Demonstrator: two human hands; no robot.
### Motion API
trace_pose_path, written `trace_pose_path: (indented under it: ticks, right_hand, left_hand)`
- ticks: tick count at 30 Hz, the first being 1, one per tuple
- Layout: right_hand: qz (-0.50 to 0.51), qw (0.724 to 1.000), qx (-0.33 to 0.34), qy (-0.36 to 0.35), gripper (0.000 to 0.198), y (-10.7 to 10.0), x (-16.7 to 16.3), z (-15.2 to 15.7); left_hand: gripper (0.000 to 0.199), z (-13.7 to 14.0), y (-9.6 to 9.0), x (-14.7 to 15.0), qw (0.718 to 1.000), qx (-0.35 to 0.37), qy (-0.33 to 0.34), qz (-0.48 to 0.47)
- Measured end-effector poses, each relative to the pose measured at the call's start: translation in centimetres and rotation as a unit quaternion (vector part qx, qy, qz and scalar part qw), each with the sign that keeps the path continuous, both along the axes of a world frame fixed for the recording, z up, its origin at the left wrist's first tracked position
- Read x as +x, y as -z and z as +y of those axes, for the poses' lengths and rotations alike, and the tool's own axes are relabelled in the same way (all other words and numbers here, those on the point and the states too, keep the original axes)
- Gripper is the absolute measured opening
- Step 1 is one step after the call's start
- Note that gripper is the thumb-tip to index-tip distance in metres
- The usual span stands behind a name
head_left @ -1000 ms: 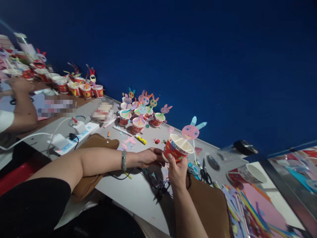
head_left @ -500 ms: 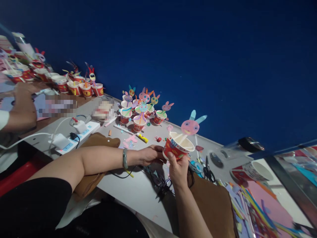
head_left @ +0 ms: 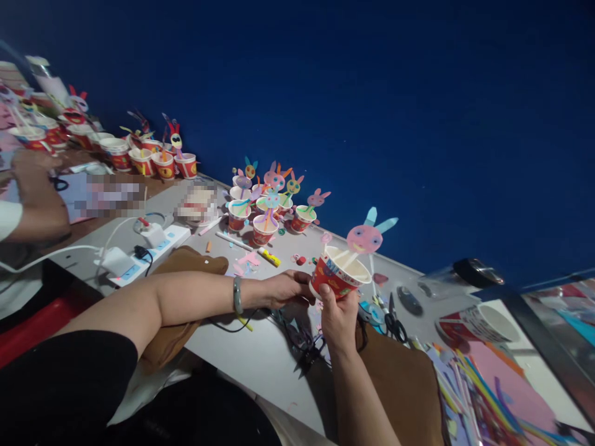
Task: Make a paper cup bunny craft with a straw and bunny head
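Note:
A red patterned paper cup (head_left: 333, 279) is tilted in my right hand (head_left: 341, 317), its thumb pressed on the near wall and the fingers around the base. From the cup rises a pink paper rabbit face (head_left: 364, 239) with light blue ears, and pale strips cross its mouth. My left hand (head_left: 287, 290), below a bracelet, has its curled fingertips on the cup's lower left side; part of that grip is hidden. Just beyond stand several finished-looking rabbit cups (head_left: 265, 230). Black scissors (head_left: 395, 323) lie right of my right hand.
A power strip (head_left: 153, 251) with plugs and cables lies at left. A yellow marker (head_left: 269, 257) and paper scraps are on the table. A brown cloth (head_left: 400, 384), coloured strips (head_left: 483, 396) and a tipped paper bucket (head_left: 478, 323) are at right. Another person's arm (head_left: 39, 201) rests at far left.
The whole view has shifted slightly, so everything sits a little further right. Both hands keep their places on the cup, which is held much as before.

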State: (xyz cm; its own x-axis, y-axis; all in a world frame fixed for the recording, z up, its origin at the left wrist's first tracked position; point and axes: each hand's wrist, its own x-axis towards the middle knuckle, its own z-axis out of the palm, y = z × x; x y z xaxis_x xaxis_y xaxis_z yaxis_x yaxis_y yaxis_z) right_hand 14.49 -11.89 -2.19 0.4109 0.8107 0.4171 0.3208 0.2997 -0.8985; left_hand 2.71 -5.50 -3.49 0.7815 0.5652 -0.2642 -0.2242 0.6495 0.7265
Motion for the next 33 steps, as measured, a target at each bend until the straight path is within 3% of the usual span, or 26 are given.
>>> trace_pose_path:
  ticks: [33]
  right_hand:
    - [-0.011,0.999,0.023,0.032,0.038,-0.11,-0.07,-0.08]
  left_hand:
    - [0.037,0.06,-0.18,-0.17,1.0,0.028,0.0,0.004]
